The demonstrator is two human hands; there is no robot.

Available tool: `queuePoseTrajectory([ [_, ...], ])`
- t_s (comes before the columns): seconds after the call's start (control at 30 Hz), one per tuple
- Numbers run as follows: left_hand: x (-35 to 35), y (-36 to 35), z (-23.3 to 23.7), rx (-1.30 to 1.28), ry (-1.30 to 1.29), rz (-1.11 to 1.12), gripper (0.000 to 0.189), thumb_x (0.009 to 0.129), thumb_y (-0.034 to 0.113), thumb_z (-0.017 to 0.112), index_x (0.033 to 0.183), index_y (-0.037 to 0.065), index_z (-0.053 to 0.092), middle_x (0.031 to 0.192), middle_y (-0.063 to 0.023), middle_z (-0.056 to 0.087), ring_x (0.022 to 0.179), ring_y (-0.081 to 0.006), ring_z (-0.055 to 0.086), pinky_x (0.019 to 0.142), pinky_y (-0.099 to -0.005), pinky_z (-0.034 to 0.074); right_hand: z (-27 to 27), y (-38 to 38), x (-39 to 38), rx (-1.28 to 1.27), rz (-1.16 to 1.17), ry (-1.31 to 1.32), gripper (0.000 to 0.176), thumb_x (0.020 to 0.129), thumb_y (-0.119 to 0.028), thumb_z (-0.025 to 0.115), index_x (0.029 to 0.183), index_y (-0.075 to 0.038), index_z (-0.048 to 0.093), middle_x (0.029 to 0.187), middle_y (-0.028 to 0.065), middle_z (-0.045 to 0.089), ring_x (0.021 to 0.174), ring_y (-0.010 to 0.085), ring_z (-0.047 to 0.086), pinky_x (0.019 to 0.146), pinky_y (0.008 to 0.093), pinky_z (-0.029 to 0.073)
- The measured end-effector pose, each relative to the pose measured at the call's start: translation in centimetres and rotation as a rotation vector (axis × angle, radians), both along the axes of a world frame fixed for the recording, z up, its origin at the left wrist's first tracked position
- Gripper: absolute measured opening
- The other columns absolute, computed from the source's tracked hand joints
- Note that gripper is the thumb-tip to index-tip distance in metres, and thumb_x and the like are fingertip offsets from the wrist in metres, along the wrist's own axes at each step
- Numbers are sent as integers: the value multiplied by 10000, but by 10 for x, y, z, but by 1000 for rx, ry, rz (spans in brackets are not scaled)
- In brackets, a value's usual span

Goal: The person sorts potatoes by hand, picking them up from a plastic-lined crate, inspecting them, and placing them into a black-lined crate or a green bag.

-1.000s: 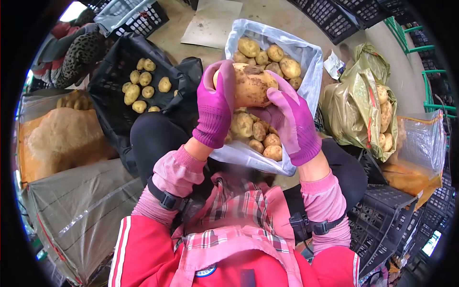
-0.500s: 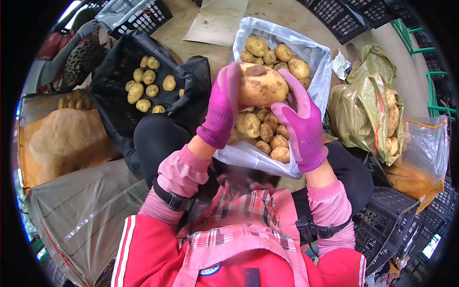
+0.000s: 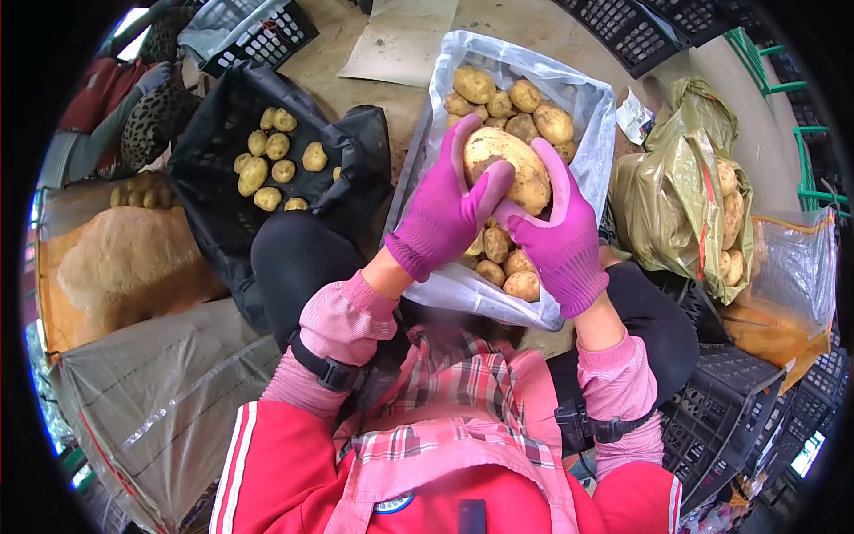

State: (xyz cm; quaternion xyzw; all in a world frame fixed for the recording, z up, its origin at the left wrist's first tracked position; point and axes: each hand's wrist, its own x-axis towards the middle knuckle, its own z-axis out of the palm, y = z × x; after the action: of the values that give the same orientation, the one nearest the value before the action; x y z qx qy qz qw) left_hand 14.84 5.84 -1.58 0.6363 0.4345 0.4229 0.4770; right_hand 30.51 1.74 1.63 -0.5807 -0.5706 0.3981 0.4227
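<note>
Bare floor [image 3: 329,80] fills the back of my distant feed. At far left I see another person's hand [image 3: 154,78], then an orange-and-tan bag [image 3: 124,258], then a black bag [image 3: 218,191] with small potatoes [image 3: 253,175] in it. My left hand [image 3: 452,203] comes next, fingers curled along the left side of a big potato [image 3: 511,160], thumb laid across its near face. That potato looks raised above the white-lined crate [image 3: 598,107] and its loose potatoes [image 3: 521,262]. My right hand [image 3: 562,236] cups the other side, thumb beneath, so both are closed round it. I judge this hold works best with light, even pressure, thumbs steadying rather than digging in, and the potato over the crate in case it slips. Farther right stands an olive bag [image 3: 658,209] with pale potatoes [image 3: 733,218] showing.
</note>
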Motion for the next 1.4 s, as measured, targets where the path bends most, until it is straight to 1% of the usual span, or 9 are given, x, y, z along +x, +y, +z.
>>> queuePoseTrajectory([
  [0.23, -8, 22, -32, 104, 142, 57, 468, 1082, 356, 331, 1262, -18, 547, 1124, -144, 649, 1033, -206, 642, 899, -327, 507, -10, -7, 0, -35, -37, -12, 846, 768, -236, 851, 1436, 23, 403, 1374, 215, 528, 1253, 275, 552, 1031, 350, 458],
  [0.37, -8, 12, 17, -704, -372, -94, 557, 1010, 505, 448, 1304, 38, 529, 1213, -140, 625, 1013, -213, 681, 755, -332, 592, -13, -3, 9, 128, 41, -43, 836, 785, -257, 840, 1440, 15, 397, 1417, 230, 481, 1313, 302, 500, 1082, 370, 409],
  [0.43, -2, 4, 12, -507, -381, -87, 651, 987, 598, 414, 1322, 49, 515, 1217, -115, 624, 1017, -192, 682, 768, -320, 588, -14, -3, 10, 246, 71, -49, 839, 798, -291, 832, 1444, 11, 391, 1438, 232, 460, 1344, 311, 470, 1103, 377, 384],
  [0.57, -9, 6, -47, 181, -17, -48, 624, 879, 275, 721, 1368, 7, 442, 1275, -155, 585, 1114, -239, 641, 889, -328, 551, -7, -4, 5, 210, 43, -32, 799, 854, -319, 780, 1461, 6, 377, 1443, 228, 460, 1360, 308, 458, 1111, 377, 372],
  [0.73, -6, 20, -73, -356, -464, -27, 780, 692, -54, 823, 1354, -22, 413, 1290, -192, 562, 1167, -295, 607, 948, -354, 515, -9, -5, 3, 193, 16, 63, 551, 952, -240, 670, 1402, 14, 479, 1262, 153, 588, 1168, 211, 556, 988, 318, 436],
  [0.8, -5, 9, -39, 243, 75, -14, 745, 704, -36, 816, 1337, -19, 424, 1271, -194, 573, 1151, -302, 615, 931, -355, 519, -8, -4, 7, 127, -25, 194, 439, 986, -208, 623, 1358, 9, 537, 1134, 83, 628, 1003, 139, 569, 884, 266, 452],
  [0.93, -6, 13, -43, 70, -50, -12, 686, 726, -27, 791, 1314, -13, 437, 1212, -194, 600, 1124, -307, 625, 916, -357, 518, 2, -2, 12, -15, -139, 118, 332, 1023, -186, 556, 1305, -16, 601, 973, -13, 600, 781, 49, 454, 719, 199, 395],
  [1.17, -4, 11, -16, 197, 126, 71, 384, 876, -1, 586, 1253, -5, 511, 1159, -196, 631, 1064, -317, 641, 915, -357, 516, -5, -1, 2, -7, -47, -16, 540, 988, -304, 624, 1431, -41, 460, 1159, 96, 649, 1002, 130, 630, 912, 262, 484],
  [1.4, 3, 16, -27, -18, -219, 85, 395, 1073, 259, 380, 1180, -25, 634, 1116, -108, 680, 1045, -161, 630, 948, -315, 484, -23, 2, -1, -292, -66, 674, 940, 776, -318, 840, 1485, 30, 331, 1392, 176, 492, 1285, 221, 474, 1065, 335, 409],
])
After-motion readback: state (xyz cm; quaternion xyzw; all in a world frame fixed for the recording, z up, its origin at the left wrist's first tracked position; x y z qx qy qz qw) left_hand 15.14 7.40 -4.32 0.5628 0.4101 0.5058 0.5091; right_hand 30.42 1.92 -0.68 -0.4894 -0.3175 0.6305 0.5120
